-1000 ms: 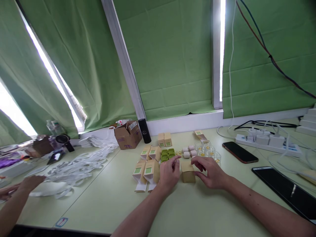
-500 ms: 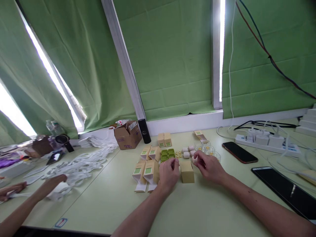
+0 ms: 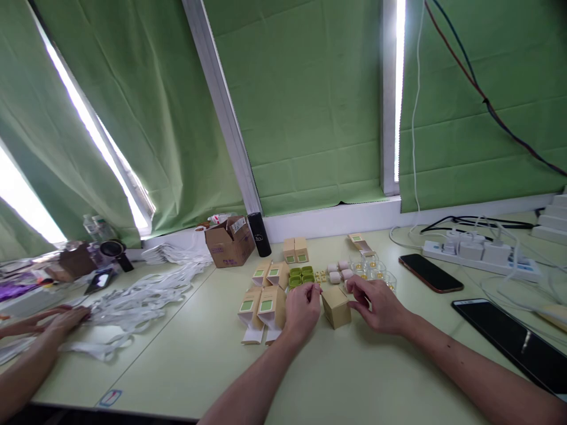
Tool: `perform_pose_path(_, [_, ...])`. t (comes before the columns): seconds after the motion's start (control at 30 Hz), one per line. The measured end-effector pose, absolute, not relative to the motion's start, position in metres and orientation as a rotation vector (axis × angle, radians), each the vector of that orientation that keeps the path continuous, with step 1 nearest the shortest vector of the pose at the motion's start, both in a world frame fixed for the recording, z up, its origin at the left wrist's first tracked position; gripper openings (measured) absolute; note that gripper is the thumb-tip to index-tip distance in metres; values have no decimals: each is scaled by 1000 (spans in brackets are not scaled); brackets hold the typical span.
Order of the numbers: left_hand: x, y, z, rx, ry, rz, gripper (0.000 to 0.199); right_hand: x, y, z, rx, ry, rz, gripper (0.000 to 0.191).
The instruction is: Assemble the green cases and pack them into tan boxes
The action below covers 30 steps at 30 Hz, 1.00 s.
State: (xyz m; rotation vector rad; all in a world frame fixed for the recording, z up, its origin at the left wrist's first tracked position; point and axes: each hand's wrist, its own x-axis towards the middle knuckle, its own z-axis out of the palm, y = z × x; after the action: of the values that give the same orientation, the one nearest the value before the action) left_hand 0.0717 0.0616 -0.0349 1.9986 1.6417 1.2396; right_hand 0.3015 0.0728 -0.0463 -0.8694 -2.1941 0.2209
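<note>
A small kraft box point(image 3: 337, 308) stands turned at an angle between my hands. My right hand point(image 3: 376, 304) has its thumb and fingers on the box's right side. My left hand point(image 3: 303, 308) is closed just left of the box, its fingertips pressed together; what they hold, if anything, is too small to tell. Behind my left hand are green square containers point(image 3: 300, 276) and small yellowish pieces point(image 3: 321, 275). White round pieces point(image 3: 335, 277) and clear cups point(image 3: 372, 268) sit behind my right hand. Open kraft boxes with green labels point(image 3: 271, 305) stand to the left.
Two phones point(image 3: 430, 273) and a white power strip point(image 3: 481, 259) lie at the right. A cardboard box point(image 3: 230, 242) and a black cylinder point(image 3: 259, 235) stand at the back. White straps point(image 3: 137, 301) and another person's hands point(image 3: 57, 320) are at the left.
My right hand has come onto the small kraft box, which has turned from facing straight to an angle. At the left, the other person's hands have moved left and the straps have shifted.
</note>
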Motion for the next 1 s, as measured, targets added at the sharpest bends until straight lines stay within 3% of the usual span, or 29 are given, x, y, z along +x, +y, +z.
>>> perform_pose_path(0.3, [73, 61, -41, 2051, 1601, 1219, 45, 295, 83, -56, -1146, -2083, 180, 4])
perform_pose_path(0.53, [70, 65, -40, 1917, 1675, 1299, 46, 294, 84, -51, -1420, -2130, 75, 7])
perform_pose_path(0.9, [75, 55, -18, 2072, 1525, 1402, 14, 289, 68, -35, -1562, -2317, 31, 10])
perform_pose_path(1.0, [82, 45, -7, 2265, 1473, 1221, 28, 288, 65, -33, -1601, -2373, 41, 9])
